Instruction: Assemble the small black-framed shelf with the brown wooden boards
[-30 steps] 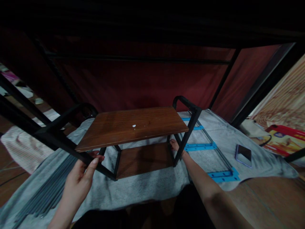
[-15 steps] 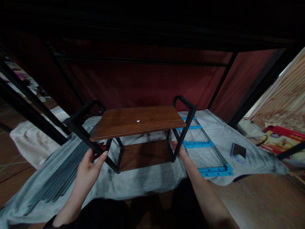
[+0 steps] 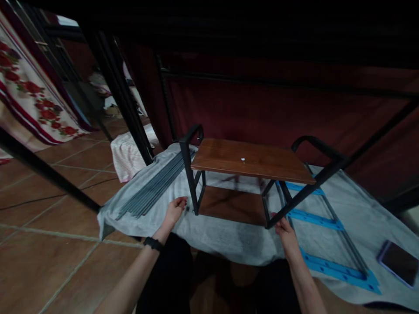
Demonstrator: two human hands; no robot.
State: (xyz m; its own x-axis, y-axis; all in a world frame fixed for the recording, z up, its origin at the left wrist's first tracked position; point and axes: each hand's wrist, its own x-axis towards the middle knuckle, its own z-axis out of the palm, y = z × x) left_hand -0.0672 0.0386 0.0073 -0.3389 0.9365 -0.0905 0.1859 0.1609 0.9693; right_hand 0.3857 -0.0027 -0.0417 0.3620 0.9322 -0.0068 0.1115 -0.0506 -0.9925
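Observation:
A two-tier wooden shelf (image 3: 252, 161) with black metal side frames stands on the grey cloth, and a small white spot marks its upper board. My right hand (image 3: 284, 227) has its fingers round the lower right corner of the frame, partly hidden behind it. Just left of the shelf, my left hand (image 3: 175, 210) is apart from the frame, fingers curled together; what they hold, if anything, is too small to make out. Several grey metal rods (image 3: 153, 185) lie on the cloth beyond that hand. To the right lies a blue frame (image 3: 340, 271) with thin grey rods.
The grey cloth (image 3: 229, 237) covers part of the tiled floor (image 3: 42, 261). A phone (image 3: 400, 263) lies at its right side. Black posts (image 3: 121, 93) and a dark overhead structure surround the spot. A floral curtain (image 3: 39, 100) and a striped cloth (image 3: 127, 159) are at left.
My left hand has let go of the shelf's left frame and moved off to its left, fingers now curled. My view has turned left. The right hand stays at the lower right corner.

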